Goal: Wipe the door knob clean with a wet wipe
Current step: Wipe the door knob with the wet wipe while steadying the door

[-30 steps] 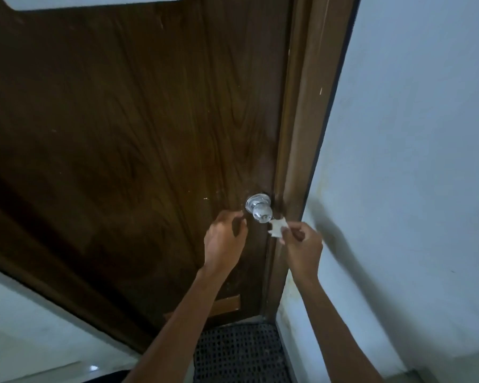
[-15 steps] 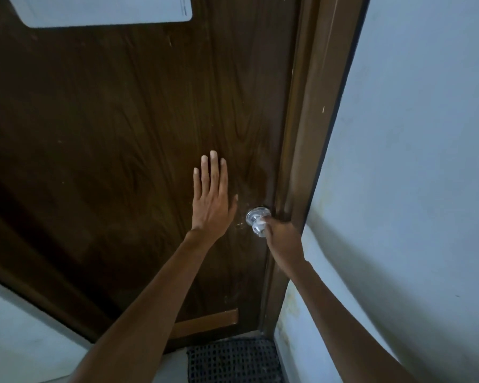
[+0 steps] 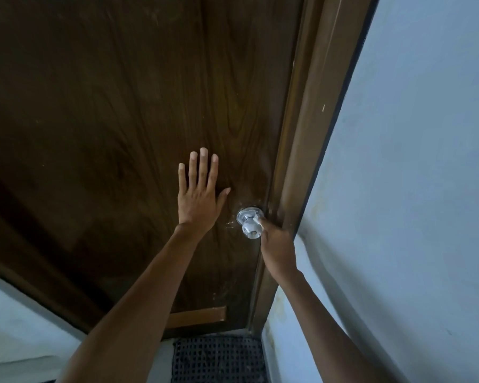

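Observation:
A shiny round metal door knob [image 3: 250, 227] sits on the right side of a dark brown wooden door [image 3: 122, 120]. My right hand [image 3: 277, 248] touches the knob's right side, its fingers closed on a small white wet wipe [image 3: 258, 217] that is pressed against the knob's neck; most of the wipe is hidden by the fingers. My left hand [image 3: 199, 194] lies flat on the door just left of the knob, fingers spread and pointing up, holding nothing.
The brown door frame [image 3: 315, 134] runs along the door's right edge, with a pale wall [image 3: 412, 189] beyond it. A dark perforated mat [image 3: 219, 357] lies on the floor at the door's foot. A light strip of wood [image 3: 197, 316] sits low on the door.
One second ago both hands were below the knob, the right pinching the wipe in the air. The left hand has since gone flat on the door and the right has pressed the wipe to the knob.

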